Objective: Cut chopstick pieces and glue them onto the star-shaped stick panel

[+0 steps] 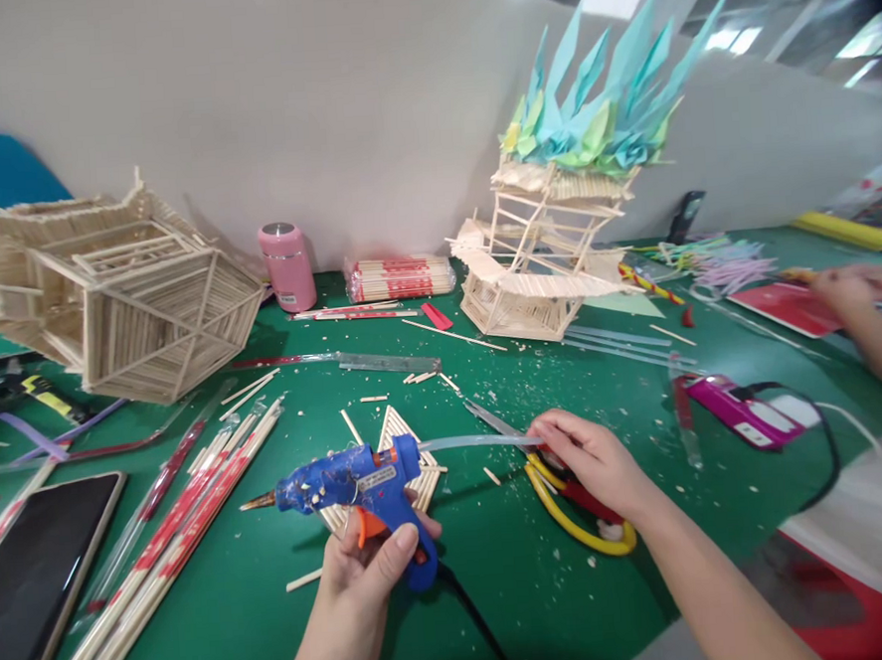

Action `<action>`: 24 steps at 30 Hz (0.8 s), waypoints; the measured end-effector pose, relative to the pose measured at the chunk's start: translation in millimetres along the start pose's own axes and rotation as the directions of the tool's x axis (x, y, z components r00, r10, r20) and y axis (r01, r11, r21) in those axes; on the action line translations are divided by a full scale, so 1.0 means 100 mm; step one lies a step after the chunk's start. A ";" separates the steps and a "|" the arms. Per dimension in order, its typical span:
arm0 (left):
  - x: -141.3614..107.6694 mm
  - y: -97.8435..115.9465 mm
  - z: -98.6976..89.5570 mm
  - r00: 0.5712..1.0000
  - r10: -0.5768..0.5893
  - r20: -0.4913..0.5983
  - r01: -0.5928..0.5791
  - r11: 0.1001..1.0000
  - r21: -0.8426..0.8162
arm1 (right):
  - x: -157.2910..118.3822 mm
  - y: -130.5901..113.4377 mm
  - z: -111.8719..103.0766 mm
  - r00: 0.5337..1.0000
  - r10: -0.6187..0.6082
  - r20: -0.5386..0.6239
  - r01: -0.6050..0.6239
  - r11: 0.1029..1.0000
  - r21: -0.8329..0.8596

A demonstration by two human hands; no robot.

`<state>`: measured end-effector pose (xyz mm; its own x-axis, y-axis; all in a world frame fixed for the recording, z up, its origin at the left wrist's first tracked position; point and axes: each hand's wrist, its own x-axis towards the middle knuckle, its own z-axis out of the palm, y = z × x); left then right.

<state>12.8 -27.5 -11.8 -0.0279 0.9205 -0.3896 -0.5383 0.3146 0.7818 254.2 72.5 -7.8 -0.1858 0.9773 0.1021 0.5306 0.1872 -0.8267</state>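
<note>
My left hand (373, 573) is wrapped round the handle of a blue hot glue gun (345, 475), its brown-stained nozzle pointing left. A clear glue stick (485, 442) sticks out of the back of the gun. My right hand (583, 456) pinches the free end of that stick between thumb and fingers. Under the gun lies a small panel of wooden sticks (427, 480), partly hidden. Below my right hand rest pliers with yellow and red handles (564, 517), partly covered by the hand.
Stick-built models stand at left (163, 307) and at back right (534, 265). Bundled sticks (192, 544) and a phone (44, 573) lie at left. A pink bottle (288, 268) stands by the wall. At right are a magenta device (737, 409) and another person's hands (849, 290).
</note>
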 end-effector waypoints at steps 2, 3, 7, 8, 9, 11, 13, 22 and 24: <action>0.00 -0.01 0.00 1.000 0.000 0.004 0.000 1.000 -0.009 | 0.01 0.05 0.01 0.995 0.059 -0.080 -0.054 0.996 0.069; 0.00 -0.01 0.00 1.000 0.000 0.009 0.000 1.000 -0.011 | 0.02 0.08 0.01 0.987 0.084 -0.134 -0.069 0.992 0.107; 0.00 0.00 0.00 1.000 -0.007 0.017 0.007 1.000 -0.013 | -0.01 0.15 -0.19 0.940 0.124 -0.317 -0.044 0.967 0.249; 0.00 0.00 0.01 1.000 -0.010 0.014 0.011 1.000 -0.013 | -0.04 0.15 -0.29 0.934 0.128 -0.334 -0.035 0.962 0.271; 0.00 0.00 0.01 1.000 -0.010 0.010 0.011 1.000 -0.013 | -0.09 0.15 -0.41 0.930 0.130 -0.345 -0.030 0.959 0.280; 0.00 0.00 0.02 1.000 -0.003 0.006 0.003 1.000 -0.009 | -0.22 0.14 -0.66 0.930 0.139 -0.341 -0.049 0.965 0.258; 0.00 -0.01 0.02 1.000 0.006 0.005 -0.006 1.000 0.000 | -0.36 0.10 -0.83 0.951 0.153 -0.270 -0.105 0.978 0.183; -0.01 -0.05 0.01 0.998 0.005 0.062 -0.005 1.000 0.010 | -0.53 -0.62 0.30 0.925 0.148 0.350 -0.303 0.844 0.443; -0.01 -0.06 0.01 0.996 0.008 0.091 -0.009 1.000 0.009 | -0.47 -0.76 0.64 0.952 0.148 0.268 -0.294 0.680 0.672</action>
<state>17.0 -30.3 -15.4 0.0446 0.9405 -0.3370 -0.5306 0.3081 0.7896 169.8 6.3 15.2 -0.3199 0.9315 -0.1732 -0.1399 -0.2272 -0.9638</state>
